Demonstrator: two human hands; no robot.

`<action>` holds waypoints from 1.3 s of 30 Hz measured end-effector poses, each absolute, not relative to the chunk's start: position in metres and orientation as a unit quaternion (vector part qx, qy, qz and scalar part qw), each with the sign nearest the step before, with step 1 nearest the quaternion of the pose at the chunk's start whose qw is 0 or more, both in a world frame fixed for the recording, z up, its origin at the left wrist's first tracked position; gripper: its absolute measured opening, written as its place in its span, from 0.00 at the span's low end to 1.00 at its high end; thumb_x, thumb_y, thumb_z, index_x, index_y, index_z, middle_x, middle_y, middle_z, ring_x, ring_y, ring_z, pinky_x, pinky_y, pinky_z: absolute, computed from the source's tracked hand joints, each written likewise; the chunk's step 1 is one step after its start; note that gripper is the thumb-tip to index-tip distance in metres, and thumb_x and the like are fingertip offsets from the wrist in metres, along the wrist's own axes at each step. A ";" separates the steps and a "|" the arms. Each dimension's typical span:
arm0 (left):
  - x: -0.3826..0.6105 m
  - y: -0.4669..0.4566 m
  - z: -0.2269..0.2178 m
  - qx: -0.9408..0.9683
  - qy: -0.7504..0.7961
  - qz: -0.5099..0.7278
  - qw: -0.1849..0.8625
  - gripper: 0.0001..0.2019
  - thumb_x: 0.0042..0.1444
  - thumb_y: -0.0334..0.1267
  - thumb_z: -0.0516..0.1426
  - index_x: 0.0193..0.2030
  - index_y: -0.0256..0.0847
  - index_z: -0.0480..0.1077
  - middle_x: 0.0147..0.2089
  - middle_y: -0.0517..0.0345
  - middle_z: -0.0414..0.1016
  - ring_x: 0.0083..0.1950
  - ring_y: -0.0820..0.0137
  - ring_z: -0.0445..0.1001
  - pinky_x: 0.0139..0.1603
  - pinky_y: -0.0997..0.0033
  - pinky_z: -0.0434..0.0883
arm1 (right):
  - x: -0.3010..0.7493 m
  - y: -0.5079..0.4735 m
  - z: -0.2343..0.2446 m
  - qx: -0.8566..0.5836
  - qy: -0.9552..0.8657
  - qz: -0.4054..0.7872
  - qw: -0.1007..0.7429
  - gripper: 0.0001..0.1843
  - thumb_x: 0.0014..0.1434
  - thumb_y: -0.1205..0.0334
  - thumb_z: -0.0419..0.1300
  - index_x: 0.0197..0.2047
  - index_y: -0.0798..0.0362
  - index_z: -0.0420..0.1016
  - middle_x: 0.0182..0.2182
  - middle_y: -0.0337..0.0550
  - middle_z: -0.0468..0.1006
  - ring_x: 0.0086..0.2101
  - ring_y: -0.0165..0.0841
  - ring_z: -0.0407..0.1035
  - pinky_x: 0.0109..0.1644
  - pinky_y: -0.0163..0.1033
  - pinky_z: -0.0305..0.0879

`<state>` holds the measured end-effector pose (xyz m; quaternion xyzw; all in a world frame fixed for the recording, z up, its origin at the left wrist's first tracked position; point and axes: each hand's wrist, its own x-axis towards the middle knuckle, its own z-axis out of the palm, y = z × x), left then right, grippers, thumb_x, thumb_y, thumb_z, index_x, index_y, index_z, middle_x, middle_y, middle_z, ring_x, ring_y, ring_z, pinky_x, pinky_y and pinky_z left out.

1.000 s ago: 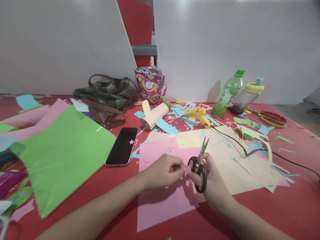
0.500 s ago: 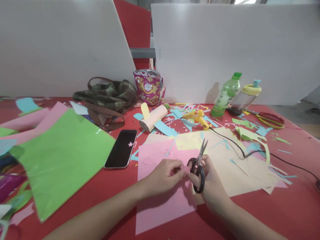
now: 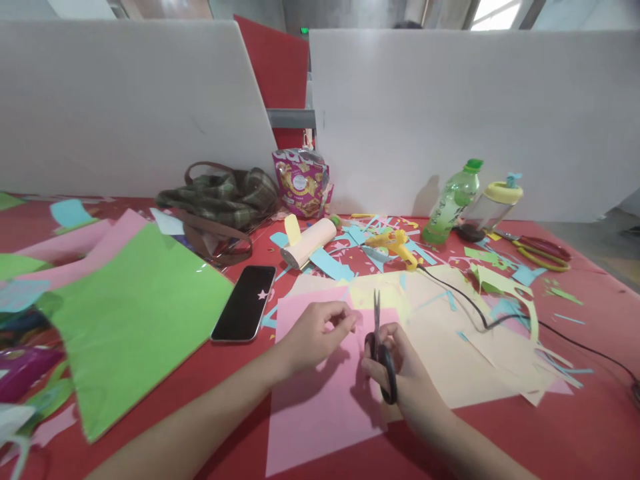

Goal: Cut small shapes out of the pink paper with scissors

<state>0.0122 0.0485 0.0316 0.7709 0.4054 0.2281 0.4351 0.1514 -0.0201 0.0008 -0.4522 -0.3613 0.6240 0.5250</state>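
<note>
My right hand grips black-handled scissors, blades together and pointing away from me. My left hand hovers just left of them over a pink paper sheet, its fingertips pinched together; whatever they hold is too small to make out. A cream sheet lies under and to the right of the pink one. Both forearms reach in from the lower edge.
A phone lies left of the pink sheet, beside a large green sheet. Further back are a paper roll, yellow glue gun with black cord, plaid bag, snack pouch, green bottle, red scissors and scattered scraps.
My hands have drawn apart. The scissors swung from tilted right to nearly straight ahead, and the small pink piece once between my hands is no longer visible.
</note>
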 end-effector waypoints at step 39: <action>0.024 0.062 0.056 0.799 0.394 0.200 0.409 0.13 0.55 0.36 0.44 0.26 0.36 0.65 0.26 0.61 0.68 0.29 0.75 0.64 0.30 0.78 0.60 | 0.161 -0.023 -0.010 -0.348 -0.421 0.677 0.494 0.17 0.49 0.45 0.53 0.31 0.49 0.58 0.21 0.38 0.65 0.25 0.34 0.62 0.32 0.40 0.55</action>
